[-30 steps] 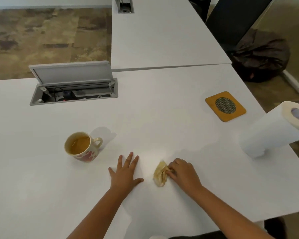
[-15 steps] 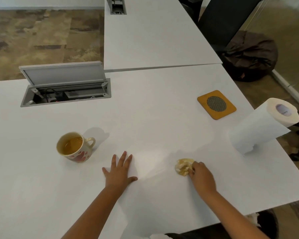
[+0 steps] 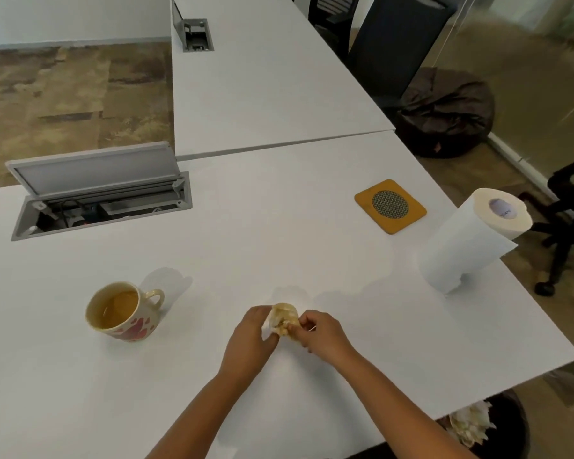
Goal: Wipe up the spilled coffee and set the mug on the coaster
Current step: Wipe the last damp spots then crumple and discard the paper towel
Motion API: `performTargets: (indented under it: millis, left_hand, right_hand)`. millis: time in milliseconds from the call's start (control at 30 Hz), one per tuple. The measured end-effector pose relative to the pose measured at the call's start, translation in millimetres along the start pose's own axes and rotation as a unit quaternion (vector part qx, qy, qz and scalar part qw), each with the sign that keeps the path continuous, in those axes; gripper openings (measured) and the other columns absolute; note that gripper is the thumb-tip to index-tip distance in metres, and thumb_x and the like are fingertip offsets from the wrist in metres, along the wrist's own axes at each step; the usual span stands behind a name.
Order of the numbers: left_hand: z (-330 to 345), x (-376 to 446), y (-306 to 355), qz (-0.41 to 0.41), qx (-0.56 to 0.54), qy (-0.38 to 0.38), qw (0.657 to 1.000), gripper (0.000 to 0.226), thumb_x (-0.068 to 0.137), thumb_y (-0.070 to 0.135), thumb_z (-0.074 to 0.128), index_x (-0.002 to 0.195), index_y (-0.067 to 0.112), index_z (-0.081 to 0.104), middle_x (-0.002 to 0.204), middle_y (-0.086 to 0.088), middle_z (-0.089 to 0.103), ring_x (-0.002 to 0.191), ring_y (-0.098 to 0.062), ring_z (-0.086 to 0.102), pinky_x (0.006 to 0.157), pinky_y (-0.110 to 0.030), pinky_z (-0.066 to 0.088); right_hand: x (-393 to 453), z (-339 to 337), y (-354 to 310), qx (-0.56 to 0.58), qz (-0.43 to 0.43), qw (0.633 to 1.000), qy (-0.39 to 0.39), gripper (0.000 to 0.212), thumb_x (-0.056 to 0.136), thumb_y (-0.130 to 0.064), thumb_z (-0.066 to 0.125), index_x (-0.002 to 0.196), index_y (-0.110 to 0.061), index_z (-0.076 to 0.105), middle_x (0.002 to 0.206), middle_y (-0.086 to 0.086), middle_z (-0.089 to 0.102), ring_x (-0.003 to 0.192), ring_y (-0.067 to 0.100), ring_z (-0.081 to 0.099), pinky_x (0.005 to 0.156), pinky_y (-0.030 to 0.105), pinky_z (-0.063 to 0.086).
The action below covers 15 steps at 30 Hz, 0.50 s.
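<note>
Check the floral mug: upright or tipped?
Upright. The cream floral ceramic mug stands on its base on the white table, brown liquid level inside.

The left hand [image 3: 251,339] and right hand [image 3: 322,334] cover the sides of the stained paper wad [image 3: 283,319]. Both forearms run out at the bottom edge. The bin [image 3: 507,425] sits partly hidden under the table [image 3: 279,233]. The right edge cuts off the office chair [image 3: 570,207].
</note>
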<state>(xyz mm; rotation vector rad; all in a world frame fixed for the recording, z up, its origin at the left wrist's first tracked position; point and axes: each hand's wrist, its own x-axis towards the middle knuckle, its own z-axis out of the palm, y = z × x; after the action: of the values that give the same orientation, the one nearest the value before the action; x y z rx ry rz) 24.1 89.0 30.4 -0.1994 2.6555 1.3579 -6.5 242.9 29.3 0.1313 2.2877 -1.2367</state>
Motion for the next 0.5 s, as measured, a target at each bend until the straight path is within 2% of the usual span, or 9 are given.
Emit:
performTargets:
  millis: [67,133,200,300,367,433,500]
  left_hand:
    - [0,-2,13,0.029,-0.030,-0.005,0.999,0.032,0.084,0.023,0.062,0.106,0.045,0.053,0.105,0.026,0.054,0.090,0.008,0.054,0.071,0.001,0.038]
    - [-1,-4,24,0.048,-0.051,-0.013,0.997,0.031,0.086,0.022,0.061,0.102,0.048,0.054,0.100,0.031,0.053,0.091,0.009,0.055,0.075,0.000,0.040]
    - [-1,-4,31,0.059,-0.051,-0.010,0.997,0.025,0.088,0.018,0.058,0.101,0.039,0.062,0.096,0.024,0.057,0.090,0.002,0.058,0.077,-0.005,0.043]
    - [0,-4,35,0.036,-0.036,0.007,0.999,0.019,0.087,0.012,0.058,0.098,0.022,0.069,0.091,0.012,0.062,0.082,-0.003,0.059,0.070,-0.004,0.042]
    - [2,-5,38,0.008,-0.043,0.012,0.999,0.017,0.086,0.010,0.059,0.094,0.020,0.071,0.086,0.011,0.063,0.076,-0.001,0.059,0.067,-0.002,0.041]
    - [4,-7,44,-0.019,-0.053,0.014,0.998,0.018,0.086,0.008,0.059,0.093,0.018,0.072,0.081,0.010,0.064,0.069,0.001,0.058,0.063,0.000,0.040]
    - [1,-5,49,-0.069,-0.100,0.023,0.992,0.017,0.084,0.007,0.060,0.091,0.016,0.072,0.079,0.004,0.068,0.063,0.002,0.061,0.059,-0.002,0.043]
  right_hand:
    - [-1,-8,0,-0.015,-0.014,0.999,0.034,0.022,0.080,-0.032,0.066,0.069,-0.016,0.056,0.073,0.002,0.059,0.066,0.016,0.054,0.064,0.028,0.044]
    - [-2,-14,-1,-0.030,-0.024,0.998,0.058,0.020,0.080,-0.030,0.065,0.071,-0.015,0.056,0.082,0.006,0.063,0.075,0.020,0.059,0.067,0.029,0.045]
    - [-4,-18,-3,-0.015,-0.022,0.998,0.056,0.017,0.080,-0.026,0.064,0.073,-0.013,0.055,0.084,0.006,0.063,0.077,0.021,0.062,0.072,0.033,0.049]
    - [-7,-19,-11,0.076,-0.009,0.996,0.046,0.021,0.081,-0.016,0.060,0.070,-0.016,0.042,0.075,-0.003,0.054,0.067,0.012,0.057,0.078,0.037,0.054]
    - [-9,-15,-18,0.095,-0.027,0.993,0.059,0.025,0.082,-0.011,0.055,0.070,-0.021,0.036,0.076,-0.006,0.050,0.067,0.009,0.053,0.070,0.026,0.053]
    - [-13,-10,-26,0.089,-0.069,0.991,0.076,0.027,0.085,-0.007,0.050,0.074,-0.027,0.034,0.078,-0.014,0.051,0.068,0.002,0.051,0.055,0.009,0.044]
    - [-20,-2,-30,0.093,-0.122,0.986,0.069,0.027,0.088,-0.005,0.045,0.089,-0.031,0.037,0.090,-0.018,0.054,0.077,0.000,0.056,0.057,0.009,0.045]
